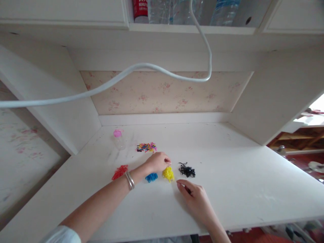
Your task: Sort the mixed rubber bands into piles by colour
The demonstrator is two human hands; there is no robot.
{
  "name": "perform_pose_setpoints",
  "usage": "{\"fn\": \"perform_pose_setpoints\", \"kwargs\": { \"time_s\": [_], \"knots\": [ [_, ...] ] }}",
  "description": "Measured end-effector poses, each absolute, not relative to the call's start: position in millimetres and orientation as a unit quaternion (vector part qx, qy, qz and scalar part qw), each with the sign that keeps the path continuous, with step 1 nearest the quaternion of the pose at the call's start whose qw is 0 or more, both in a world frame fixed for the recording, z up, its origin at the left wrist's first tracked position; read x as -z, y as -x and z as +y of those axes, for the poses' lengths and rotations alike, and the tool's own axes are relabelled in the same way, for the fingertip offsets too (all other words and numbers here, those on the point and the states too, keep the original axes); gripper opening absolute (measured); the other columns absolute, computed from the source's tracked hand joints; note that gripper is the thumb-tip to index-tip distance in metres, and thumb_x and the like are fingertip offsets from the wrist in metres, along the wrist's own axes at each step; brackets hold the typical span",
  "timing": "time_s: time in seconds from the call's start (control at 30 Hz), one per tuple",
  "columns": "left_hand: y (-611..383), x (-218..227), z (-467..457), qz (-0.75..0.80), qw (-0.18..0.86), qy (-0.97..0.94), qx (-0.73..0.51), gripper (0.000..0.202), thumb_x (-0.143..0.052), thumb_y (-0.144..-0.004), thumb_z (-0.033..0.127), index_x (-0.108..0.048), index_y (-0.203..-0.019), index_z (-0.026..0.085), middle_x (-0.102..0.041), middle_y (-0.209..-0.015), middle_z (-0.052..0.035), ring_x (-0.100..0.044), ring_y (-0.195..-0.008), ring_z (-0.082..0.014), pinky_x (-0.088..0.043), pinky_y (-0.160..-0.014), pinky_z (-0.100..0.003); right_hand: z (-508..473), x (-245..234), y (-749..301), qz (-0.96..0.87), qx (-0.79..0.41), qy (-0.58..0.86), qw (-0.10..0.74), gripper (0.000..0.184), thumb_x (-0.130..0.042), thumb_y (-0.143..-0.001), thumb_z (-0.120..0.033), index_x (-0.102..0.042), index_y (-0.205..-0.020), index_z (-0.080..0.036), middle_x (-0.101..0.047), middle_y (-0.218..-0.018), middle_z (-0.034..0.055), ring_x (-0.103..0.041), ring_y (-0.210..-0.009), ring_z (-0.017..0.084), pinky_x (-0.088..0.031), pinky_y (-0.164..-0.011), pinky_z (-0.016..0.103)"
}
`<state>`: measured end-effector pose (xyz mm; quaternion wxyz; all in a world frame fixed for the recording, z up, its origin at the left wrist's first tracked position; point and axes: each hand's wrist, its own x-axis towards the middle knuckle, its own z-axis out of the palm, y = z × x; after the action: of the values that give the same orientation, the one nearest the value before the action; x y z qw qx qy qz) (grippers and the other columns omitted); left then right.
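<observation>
My left hand [159, 162] is closed in a pinch just above the top of a yellow pile of small rubber bands [168, 174]; whatever its fingertips hold is too small to tell. Below and right of that pile, my right hand [194, 195] has thumb and index finger brought together at the tips, and I cannot make out anything between them. A black pile [187, 170] lies beyond my right hand. Under my left wrist sits a blue pile [151, 177], partly covered. A red pile [119, 172] shows left of the bracelet, and a mixed-colour pile [146, 147] lies behind my left hand.
A clear plastic bottle with a pink lid [118, 139] is at the back left of the white desk [227, 189]. Side panels and a back wall enclose the desk. A white cable [141, 65] crosses the upper view, below a shelf with wrapped bottles [177, 11].
</observation>
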<state>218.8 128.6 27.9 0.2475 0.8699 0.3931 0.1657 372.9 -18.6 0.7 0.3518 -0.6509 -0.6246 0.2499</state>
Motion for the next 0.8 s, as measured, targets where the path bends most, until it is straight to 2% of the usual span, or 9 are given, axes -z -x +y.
{"fn": "perform_pose_setpoints", "kwargs": {
  "time_s": [0.1,0.33,0.47,0.53,0.6,0.7,0.8],
  "knots": [
    [-218,-30,133,0.397,0.24,-0.869,-0.168,0.018,-0.056,-0.075,0.028,-0.072,-0.074,0.021,-0.073,-0.082,-0.0032,-0.064,-0.077,-0.0167,-0.046,-0.073,-0.025,-19,0,-374,-0.628,-0.248,0.649,0.351,0.038,-0.041,-0.088,-0.043,-0.07,-0.088,-0.019,-0.058,-0.055,-0.0005,-0.047,-0.048,0.011,-0.031,-0.046,0.02],
    [-172,-67,127,0.433,0.218,-0.84,-0.242,0.026,-0.046,-0.084,0.03,-0.069,-0.086,0.018,-0.07,-0.09,-0.0039,-0.061,-0.085,-0.0159,-0.043,-0.079,-0.025,-20,-4,-374,-0.622,-0.267,0.648,0.349,0.038,-0.041,-0.088,-0.043,-0.07,-0.09,-0.02,-0.062,-0.06,0.0011,-0.053,-0.054,0.013,-0.034,-0.049,0.02],
    [-117,-74,105,0.507,0.248,-0.772,-0.293,0.032,-0.044,-0.085,0.041,-0.066,-0.092,0.019,-0.069,-0.089,-0.0024,-0.062,-0.072,-0.015,-0.046,-0.068,-0.024,-17,2,-375,-0.614,-0.276,0.655,0.343,0.04,-0.042,-0.086,-0.046,-0.071,-0.09,-0.019,-0.06,-0.06,0.0009,-0.05,-0.053,0.012,-0.033,-0.048,0.02],
    [-87,-66,90,0.555,0.291,-0.718,-0.303,0.035,-0.044,-0.084,0.045,-0.064,-0.092,0.019,-0.069,-0.086,-0.0023,-0.062,-0.069,-0.0155,-0.046,-0.061,-0.023,-12,4,-376,-0.61,-0.289,0.659,0.332,0.041,-0.042,-0.086,-0.048,-0.07,-0.088,-0.018,-0.056,-0.055,-0.0004,-0.046,-0.05,0.012,-0.031,-0.047,0.021],
    [-58,-53,74,0.588,0.324,-0.674,-0.308,0.036,-0.044,-0.084,0.049,-0.063,-0.091,0.019,-0.069,-0.085,-0.0022,-0.063,-0.07,-0.0166,-0.046,-0.06,-0.023,-5,-1,-376,-0.611,-0.299,0.655,0.328,0.042,-0.043,-0.085,-0.049,-0.071,-0.089,-0.018,-0.056,-0.057,-0.0005,-0.045,-0.05,0.011,-0.03,-0.046,0.021],
    [-19,-27,49,0.625,0.321,-0.633,-0.325,0.036,-0.047,-0.082,0.05,-0.062,-0.095,0.021,-0.068,-0.095,-0.0018,-0.063,-0.083,-0.0178,-0.047,-0.074,-0.024,9,-22,-372,-0.635,-0.289,0.633,0.336,0.04,-0.044,-0.085,-0.047,-0.071,-0.095,-0.019,-0.062,-0.067,0.0007,-0.05,-0.056,0.012,-0.034,-0.05,0.021],
    [8,-3,28,0.675,0.303,-0.581,-0.34,0.039,-0.05,-0.079,0.053,-0.062,-0.097,0.021,-0.068,-0.097,-0.0024,-0.062,-0.088,-0.0196,-0.047,-0.078,-0.025,32,-46,-362,-0.679,-0.245,0.624,0.3,0.038,-0.042,-0.086,-0.043,-0.07,-0.098,-0.021,-0.062,-0.061,-0.0006,-0.05,-0.053,0.012,-0.034,-0.048,0.021]
  ]
}}
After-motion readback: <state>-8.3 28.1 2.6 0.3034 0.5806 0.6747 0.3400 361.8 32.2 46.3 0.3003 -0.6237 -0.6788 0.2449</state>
